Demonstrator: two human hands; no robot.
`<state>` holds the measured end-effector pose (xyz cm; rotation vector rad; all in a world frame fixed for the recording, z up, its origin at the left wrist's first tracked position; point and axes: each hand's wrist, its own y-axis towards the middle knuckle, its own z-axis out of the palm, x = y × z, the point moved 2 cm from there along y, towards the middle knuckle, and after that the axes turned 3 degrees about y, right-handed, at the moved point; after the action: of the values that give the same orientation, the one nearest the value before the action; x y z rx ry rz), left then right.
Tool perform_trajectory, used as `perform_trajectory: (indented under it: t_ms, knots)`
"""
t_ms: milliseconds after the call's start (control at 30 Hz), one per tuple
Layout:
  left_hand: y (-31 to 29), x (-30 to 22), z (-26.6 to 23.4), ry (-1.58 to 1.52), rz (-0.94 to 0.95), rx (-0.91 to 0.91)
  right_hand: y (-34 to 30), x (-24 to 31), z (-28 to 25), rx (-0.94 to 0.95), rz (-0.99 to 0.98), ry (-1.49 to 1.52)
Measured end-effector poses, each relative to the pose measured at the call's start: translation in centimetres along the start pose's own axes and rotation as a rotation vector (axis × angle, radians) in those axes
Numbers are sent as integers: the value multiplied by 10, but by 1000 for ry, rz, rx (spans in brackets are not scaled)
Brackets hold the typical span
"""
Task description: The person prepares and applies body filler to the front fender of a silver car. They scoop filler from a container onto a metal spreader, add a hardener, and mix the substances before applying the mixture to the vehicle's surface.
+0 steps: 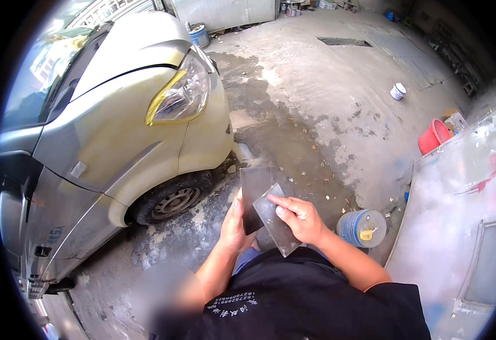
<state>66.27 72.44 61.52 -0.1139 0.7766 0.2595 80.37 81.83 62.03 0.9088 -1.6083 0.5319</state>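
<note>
In front of my body, my left hand (236,225) is closed on the edge of a thin dark rectangular plate (252,188), held roughly upright. My right hand (303,219) pinches a second flat plate (274,226), greyer and with pale smudges, tilted across the lower right part of the dark one. The two plates overlap; whether their faces touch, I cannot tell. Left of my hands stands a vehicle with a dull yellowish-grey front fender (140,122). Yellow tape (160,105) edges its headlight (188,93).
Close to my right forearm stands a blue bucket (347,228) with a yellow item on top. A large pale panel (446,192) lies at the right, with a red bucket (433,136) beyond it. Farther off are a white tub (397,91) and a blue drum (200,36). The concrete floor has wet patches.
</note>
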Motion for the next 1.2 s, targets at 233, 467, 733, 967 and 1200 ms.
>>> perform_trajectory:
  t_ms: [233, 467, 733, 967, 1200]
  knots:
    - [-3, 17, 2, 927, 186, 99, 19, 20, -3, -129, 148, 481]
    - [4, 9, 2, 982, 150, 219, 7, 16, 0, -294, 105, 559]
    - [16, -13, 18, 244, 35, 25, -20, 8, 10, -134, 43, 189]
    - [7, 8, 23, 391, 244, 31, -4, 18, 15, -47, 199, 680]
    - [15, -1, 23, 446, 243, 29, -8, 30, 23, 16, 274, 944]
